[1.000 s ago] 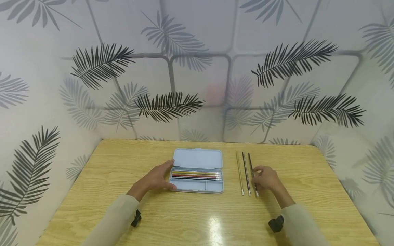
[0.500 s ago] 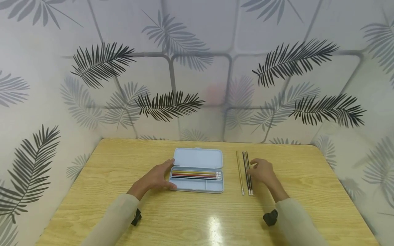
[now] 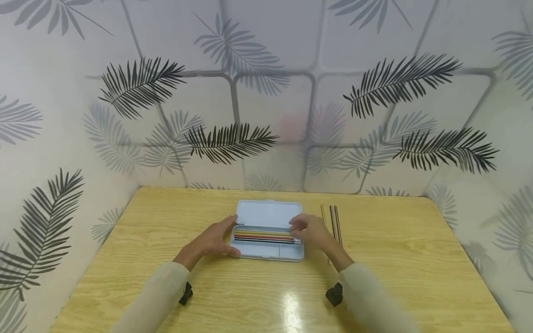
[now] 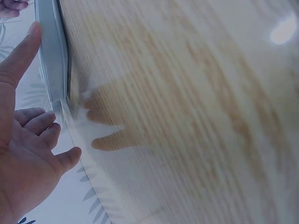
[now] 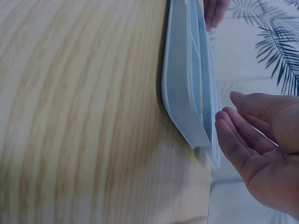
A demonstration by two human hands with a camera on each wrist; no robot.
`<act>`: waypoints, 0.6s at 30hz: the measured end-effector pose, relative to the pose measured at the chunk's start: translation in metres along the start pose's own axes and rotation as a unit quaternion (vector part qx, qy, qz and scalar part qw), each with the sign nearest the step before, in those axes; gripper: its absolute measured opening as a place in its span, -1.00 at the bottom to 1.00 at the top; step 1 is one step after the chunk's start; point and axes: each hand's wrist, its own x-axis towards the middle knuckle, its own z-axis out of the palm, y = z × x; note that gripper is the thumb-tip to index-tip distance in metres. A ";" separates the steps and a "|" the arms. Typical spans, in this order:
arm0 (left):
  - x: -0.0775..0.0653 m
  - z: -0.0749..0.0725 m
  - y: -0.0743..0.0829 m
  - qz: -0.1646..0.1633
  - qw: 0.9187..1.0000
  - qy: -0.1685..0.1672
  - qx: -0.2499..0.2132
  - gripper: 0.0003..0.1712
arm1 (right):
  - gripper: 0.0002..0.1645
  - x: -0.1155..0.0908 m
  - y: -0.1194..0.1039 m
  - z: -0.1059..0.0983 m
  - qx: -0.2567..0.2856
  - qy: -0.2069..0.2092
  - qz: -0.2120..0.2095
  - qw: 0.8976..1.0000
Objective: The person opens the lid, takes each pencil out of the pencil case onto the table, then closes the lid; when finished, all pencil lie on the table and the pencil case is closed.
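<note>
A pale blue pencil case point(image 3: 258, 250) lies on the table with its lid point(image 3: 266, 212) folded back. Several pencils point(image 3: 262, 237) in yellow, red and dark colours lie side by side in its long rear compartment. My left hand point(image 3: 212, 238) rests at the case's left end, fingers spread; its thumb point(image 4: 28, 44) touches the case's front wall in the left wrist view. Over the right end of the pencils hovers my right hand point(image 3: 314, 233), fingers loosely bent; the right wrist view shows nothing in its fingers point(image 5: 231, 140). It partly hides the pencils' ends.
Right of the case lie a yellow pencil point(image 3: 323, 212) and two dark pencils point(image 3: 335, 222) close together, partly covered by the right forearm. The wooden table point(image 3: 399, 259) meets a leaf-patterned wall point(image 3: 291, 175) at its back edge.
My right hand slid the rightmost dark pencil left against its neighbour, let go of it, and moved left to the case. The left hand stayed in place.
</note>
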 end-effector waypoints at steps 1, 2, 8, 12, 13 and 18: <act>0.000 0.000 0.000 0.000 1.000 0.000 0.001 0.32 | -0.73 0.001 -0.002 0.004 -0.003 -0.004 -0.001 1.000; 0.000 0.000 0.000 0.001 1.000 -0.001 0.001 0.32 | -0.74 0.001 -0.005 0.007 -0.006 -0.006 -0.002 1.000; 0.000 0.000 0.000 0.009 1.000 0.002 0.000 0.32 | -0.77 0.002 -0.014 0.021 -0.018 -0.008 -0.020 1.000; 0.001 0.000 -0.001 0.012 1.000 0.005 0.001 0.32 | -0.75 0.005 -0.015 0.028 -0.019 -0.005 -0.003 1.000; 0.001 0.000 -0.001 0.013 1.000 0.004 0.002 0.32 | -0.74 0.005 -0.014 0.030 -0.021 -0.003 0.000 1.000; 0.001 0.001 -0.003 0.012 1.000 0.004 0.003 0.33 | -0.74 0.007 -0.011 0.037 -0.030 0.010 -0.006 1.000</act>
